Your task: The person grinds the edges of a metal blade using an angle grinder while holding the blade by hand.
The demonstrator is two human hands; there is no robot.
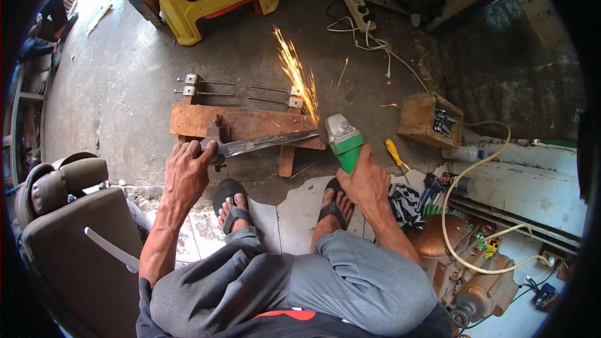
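Note:
My left hand [186, 172] is closed around the near end of a long metal blade [269, 143], which lies slantwise over a low wooden bench [250, 121]. A dark metal clamp [216, 133] stands on the bench right by my left fingers. My right hand [365, 181] grips a green angle grinder [346, 149] with a silver head. The grinder's disc meets the blade's far right end, and orange sparks [297, 75] fly up and away from there. Metal blocks with rods [191, 84] sit on the bench's far side.
A yellow plastic stool [213, 6] stands ahead. To the right are a wooden box [432, 119], a yellow screwdriver [395, 153], a pale cable [446, 213] and a motor [482, 294]. A power strip [358, 6] lies farther off. A padded chair [81, 238] is at left.

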